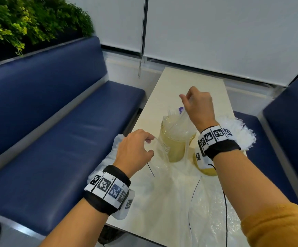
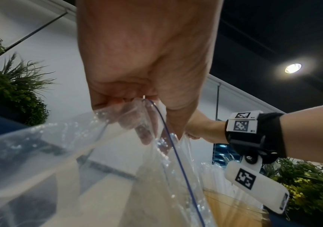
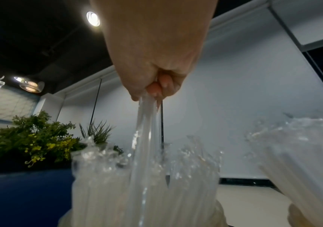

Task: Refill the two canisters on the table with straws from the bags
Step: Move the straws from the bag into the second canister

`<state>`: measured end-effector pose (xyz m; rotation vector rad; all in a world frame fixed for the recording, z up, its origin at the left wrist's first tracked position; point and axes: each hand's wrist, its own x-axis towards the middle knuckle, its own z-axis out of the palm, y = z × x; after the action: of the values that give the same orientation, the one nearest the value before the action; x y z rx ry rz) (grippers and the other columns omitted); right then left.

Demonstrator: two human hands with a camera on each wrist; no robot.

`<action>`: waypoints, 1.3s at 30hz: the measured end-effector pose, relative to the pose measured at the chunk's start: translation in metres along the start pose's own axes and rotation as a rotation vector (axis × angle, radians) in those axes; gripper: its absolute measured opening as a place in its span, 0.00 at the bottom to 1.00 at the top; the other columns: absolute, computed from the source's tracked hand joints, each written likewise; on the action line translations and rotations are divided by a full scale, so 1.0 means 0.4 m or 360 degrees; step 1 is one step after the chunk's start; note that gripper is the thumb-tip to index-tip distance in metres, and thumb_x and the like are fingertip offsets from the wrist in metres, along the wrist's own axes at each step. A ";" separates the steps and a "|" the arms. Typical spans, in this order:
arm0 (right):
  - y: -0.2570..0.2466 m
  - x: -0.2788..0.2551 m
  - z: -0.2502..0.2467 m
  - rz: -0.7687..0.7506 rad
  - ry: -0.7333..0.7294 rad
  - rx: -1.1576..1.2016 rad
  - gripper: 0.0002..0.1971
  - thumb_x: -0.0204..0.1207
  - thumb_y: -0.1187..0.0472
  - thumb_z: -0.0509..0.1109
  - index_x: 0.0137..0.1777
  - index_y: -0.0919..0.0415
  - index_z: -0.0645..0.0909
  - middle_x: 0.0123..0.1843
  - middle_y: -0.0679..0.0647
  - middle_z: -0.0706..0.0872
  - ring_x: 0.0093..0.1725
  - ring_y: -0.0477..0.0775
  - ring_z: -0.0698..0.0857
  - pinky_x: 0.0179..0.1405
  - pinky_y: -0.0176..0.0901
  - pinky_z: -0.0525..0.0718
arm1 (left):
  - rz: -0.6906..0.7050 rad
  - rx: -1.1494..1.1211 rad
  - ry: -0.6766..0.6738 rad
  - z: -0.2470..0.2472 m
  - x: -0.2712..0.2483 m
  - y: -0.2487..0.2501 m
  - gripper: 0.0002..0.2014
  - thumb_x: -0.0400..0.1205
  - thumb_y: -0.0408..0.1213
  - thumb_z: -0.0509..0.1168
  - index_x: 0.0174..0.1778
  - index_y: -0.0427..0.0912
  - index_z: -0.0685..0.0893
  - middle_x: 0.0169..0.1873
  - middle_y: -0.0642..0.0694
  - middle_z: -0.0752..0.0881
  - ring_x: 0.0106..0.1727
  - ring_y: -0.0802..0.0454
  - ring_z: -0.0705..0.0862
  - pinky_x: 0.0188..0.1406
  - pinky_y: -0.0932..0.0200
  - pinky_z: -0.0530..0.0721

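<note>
The left hand [image 1: 135, 148] has its grip clamped on the upper edge of a clear plastic bag [image 1: 162, 184], thumb and fingers pinching the film where a thin blue line runs down it, as the left wrist view shows [image 2: 143, 73]. That bag lies crumpled across the near part of the cream bench [image 1: 189, 82] and rises to the pinch, just left of a yellowish canister [image 1: 177, 147] that stands mid-bench. The right hand [image 1: 198, 107] is above this canister, its grip closed on a few clear straws [image 1: 187, 122]; in the right wrist view the fingertips [image 3: 154, 89] pinch the straws' upper ends while the lower ends reach down among the many straws already standing in the canister. A second canister [image 1: 207, 171] stands just to the right, mostly hidden behind the right wrist, and a white bundle of straws [image 1: 242, 136] shows behind that wrist. Blue seats [image 1: 55, 122] flank the bench, with green plants [image 1: 20, 24] behind the left one.
</note>
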<state>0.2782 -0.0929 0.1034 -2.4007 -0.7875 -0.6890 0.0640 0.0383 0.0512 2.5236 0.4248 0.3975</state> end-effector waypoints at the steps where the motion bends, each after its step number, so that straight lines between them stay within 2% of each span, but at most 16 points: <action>1: 0.003 0.002 0.005 0.0029 -0.0033 -0.0002 0.16 0.81 0.48 0.72 0.47 0.63 0.81 0.38 0.60 0.87 0.39 0.61 0.82 0.37 0.44 0.77 | 0.0001 -0.0002 0.0003 0.002 0.001 0.000 0.19 0.77 0.42 0.75 0.65 0.53 0.85 0.57 0.58 0.86 0.58 0.60 0.83 0.53 0.69 0.73; 4: 0.014 0.017 0.009 0.0130 -0.0102 0.0046 0.17 0.75 0.47 0.78 0.48 0.61 0.82 0.41 0.56 0.85 0.42 0.54 0.76 0.41 0.42 0.73 | 0.0004 -0.0024 0.0018 0.010 0.003 -0.001 0.19 0.77 0.42 0.75 0.65 0.53 0.85 0.56 0.58 0.86 0.59 0.60 0.82 0.54 0.71 0.67; 7: 0.025 0.011 0.022 0.0173 -0.0185 0.0072 0.18 0.70 0.48 0.82 0.48 0.61 0.82 0.42 0.55 0.85 0.43 0.52 0.74 0.43 0.40 0.71 | 0.0018 0.0025 0.0019 0.024 0.008 0.005 0.19 0.77 0.44 0.75 0.65 0.54 0.85 0.57 0.59 0.86 0.59 0.61 0.82 0.53 0.73 0.62; 11: 0.040 -0.016 0.073 0.0269 -0.0270 0.0068 0.17 0.70 0.48 0.82 0.43 0.58 0.81 0.41 0.56 0.88 0.40 0.54 0.80 0.40 0.41 0.74 | -0.0020 -0.0050 -0.0007 0.054 0.035 0.026 0.19 0.75 0.51 0.78 0.59 0.50 0.90 0.50 0.56 0.89 0.50 0.59 0.85 0.51 0.66 0.79; 14: 0.042 -0.031 0.101 0.0332 -0.0335 0.0057 0.15 0.71 0.49 0.80 0.42 0.59 0.82 0.43 0.57 0.89 0.42 0.57 0.85 0.40 0.43 0.81 | -0.0068 -0.0032 -0.0078 0.086 0.061 0.060 0.21 0.73 0.58 0.77 0.55 0.48 0.91 0.47 0.54 0.91 0.45 0.58 0.84 0.45 0.64 0.79; 19: 0.051 -0.048 0.131 0.0322 -0.0546 -0.0013 0.12 0.78 0.51 0.75 0.46 0.61 0.85 0.46 0.57 0.88 0.43 0.55 0.83 0.42 0.41 0.74 | -0.0123 0.0056 -0.0156 0.150 0.084 0.101 0.25 0.69 0.65 0.77 0.49 0.47 0.92 0.44 0.52 0.91 0.43 0.54 0.87 0.42 0.57 0.87; 22: 0.061 -0.048 0.151 0.0301 -0.0676 -0.0033 0.09 0.79 0.53 0.75 0.47 0.59 0.86 0.52 0.61 0.87 0.45 0.55 0.82 0.44 0.42 0.78 | -0.0158 0.0123 -0.0179 0.177 0.088 0.120 0.28 0.68 0.70 0.73 0.38 0.45 0.90 0.39 0.49 0.91 0.40 0.50 0.88 0.39 0.53 0.88; 24: 0.062 -0.047 0.154 0.0304 -0.0693 -0.0049 0.08 0.78 0.53 0.76 0.45 0.58 0.87 0.52 0.62 0.87 0.44 0.56 0.84 0.46 0.43 0.81 | -0.0181 0.0138 -0.0201 0.191 0.092 0.132 0.30 0.68 0.73 0.71 0.32 0.45 0.87 0.33 0.49 0.89 0.35 0.50 0.87 0.34 0.54 0.86; 27: 0.067 -0.046 0.158 0.0344 -0.0680 -0.0068 0.08 0.77 0.53 0.78 0.44 0.58 0.87 0.53 0.61 0.87 0.44 0.54 0.82 0.45 0.41 0.78 | -0.0162 0.0087 -0.0224 0.209 0.093 0.149 0.35 0.73 0.76 0.63 0.21 0.44 0.77 0.19 0.49 0.75 0.22 0.50 0.74 0.24 0.58 0.74; 30: 0.063 -0.046 0.162 0.0348 -0.0678 -0.0059 0.08 0.77 0.55 0.78 0.45 0.60 0.88 0.52 0.63 0.89 0.56 0.59 0.85 0.53 0.47 0.84 | -0.0142 -0.0044 -0.0270 0.217 0.092 0.165 0.34 0.74 0.72 0.64 0.19 0.44 0.74 0.16 0.50 0.72 0.19 0.51 0.69 0.22 0.59 0.68; 33: 0.053 -0.048 0.151 0.0316 -0.0690 -0.0065 0.08 0.78 0.56 0.76 0.49 0.60 0.88 0.50 0.60 0.89 0.51 0.58 0.87 0.50 0.45 0.85 | -0.0169 -0.0080 -0.0304 0.223 0.097 0.168 0.29 0.74 0.64 0.70 0.19 0.44 0.75 0.16 0.50 0.73 0.20 0.51 0.70 0.22 0.60 0.67; 35: 0.050 -0.046 0.130 0.0265 -0.0670 -0.0067 0.11 0.79 0.51 0.74 0.55 0.56 0.87 0.53 0.56 0.89 0.54 0.57 0.87 0.51 0.42 0.80 | -0.0198 -0.0081 -0.0299 0.224 0.099 0.165 0.26 0.76 0.57 0.71 0.19 0.44 0.75 0.16 0.51 0.72 0.21 0.49 0.72 0.23 0.60 0.68; 39: 0.032 -0.043 0.059 0.0108 -0.0676 -0.0104 0.22 0.81 0.41 0.68 0.70 0.51 0.81 0.63 0.52 0.87 0.64 0.56 0.84 0.61 0.48 0.78 | -0.0246 -0.0148 -0.0293 0.210 0.097 0.156 0.21 0.77 0.53 0.70 0.24 0.42 0.82 0.20 0.50 0.76 0.26 0.47 0.77 0.27 0.59 0.72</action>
<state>0.2813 -0.0941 0.0719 -2.6594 -0.8522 -0.1769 0.1433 -0.0361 0.0254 2.3911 0.5129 0.1217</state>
